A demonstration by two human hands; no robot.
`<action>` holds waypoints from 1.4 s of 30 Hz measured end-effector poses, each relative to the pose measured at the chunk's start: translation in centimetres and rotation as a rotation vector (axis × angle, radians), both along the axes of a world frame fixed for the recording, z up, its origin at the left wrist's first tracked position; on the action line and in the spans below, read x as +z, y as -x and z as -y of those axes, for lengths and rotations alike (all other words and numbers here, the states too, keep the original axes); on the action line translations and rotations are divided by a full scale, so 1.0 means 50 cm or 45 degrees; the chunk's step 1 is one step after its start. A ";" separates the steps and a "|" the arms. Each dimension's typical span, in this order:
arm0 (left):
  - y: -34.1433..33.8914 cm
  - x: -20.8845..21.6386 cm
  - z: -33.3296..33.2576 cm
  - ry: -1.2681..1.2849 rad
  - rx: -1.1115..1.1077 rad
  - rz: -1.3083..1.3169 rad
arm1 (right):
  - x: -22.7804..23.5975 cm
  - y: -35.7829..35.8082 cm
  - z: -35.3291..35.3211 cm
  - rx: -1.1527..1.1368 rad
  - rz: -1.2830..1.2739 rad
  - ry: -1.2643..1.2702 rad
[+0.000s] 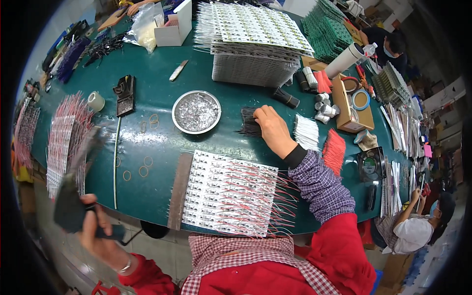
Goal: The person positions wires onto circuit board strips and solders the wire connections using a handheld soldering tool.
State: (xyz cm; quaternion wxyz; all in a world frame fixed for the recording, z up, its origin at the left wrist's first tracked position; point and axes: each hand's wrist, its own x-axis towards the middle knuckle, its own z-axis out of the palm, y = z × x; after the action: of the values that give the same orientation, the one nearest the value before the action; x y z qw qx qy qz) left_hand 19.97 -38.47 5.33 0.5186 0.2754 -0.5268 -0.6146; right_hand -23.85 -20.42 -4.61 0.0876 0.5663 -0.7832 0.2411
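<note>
My left hand (101, 236) is wrapped round the handle of a dark green soldering gun (69, 211), blurred by motion, a cord running from its base. At the middle of the table my right hand (274, 129) reaches a bunch of short black wires (250, 122), its fingers closed at the bunch's right edge. In front of me lies a white circuit board panel (201, 196) with rows of red and white wires sticking out past its right edge. A brown strip (180, 191) runs along the panel's left side. Which wires the fingertips pinch is hidden.
A metal bowl of silvery scraps (196, 112) stands mid-table. White wires (306, 132) and red wires (334, 151) lie right of my hand. Stacked panels (255, 29) rise behind. Wired panels (61, 147) and a black stand (126, 96) are left. Co-workers sit at right.
</note>
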 end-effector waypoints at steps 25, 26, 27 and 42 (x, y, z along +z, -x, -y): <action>0.152 -0.079 -0.120 -0.494 -0.149 0.034 | 0.120 -0.125 0.065 0.256 -0.855 -0.724; 0.155 -0.075 -0.124 -0.503 -0.164 0.042 | 0.103 -0.127 0.070 0.298 -0.880 -0.695; 0.151 -0.075 -0.129 -0.518 -0.150 0.051 | 0.089 -0.132 0.071 0.318 -0.869 -0.703; 0.166 -0.089 -0.153 -0.605 -0.201 0.372 | 0.028 -0.202 0.056 0.241 0.369 0.017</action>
State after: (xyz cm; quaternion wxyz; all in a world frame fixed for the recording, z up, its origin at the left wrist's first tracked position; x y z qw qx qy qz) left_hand 11.65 -30.81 0.88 0.3088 0.4329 -0.4570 -0.7130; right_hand -13.73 -23.23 -3.20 -0.0456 0.5962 -0.7293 0.3327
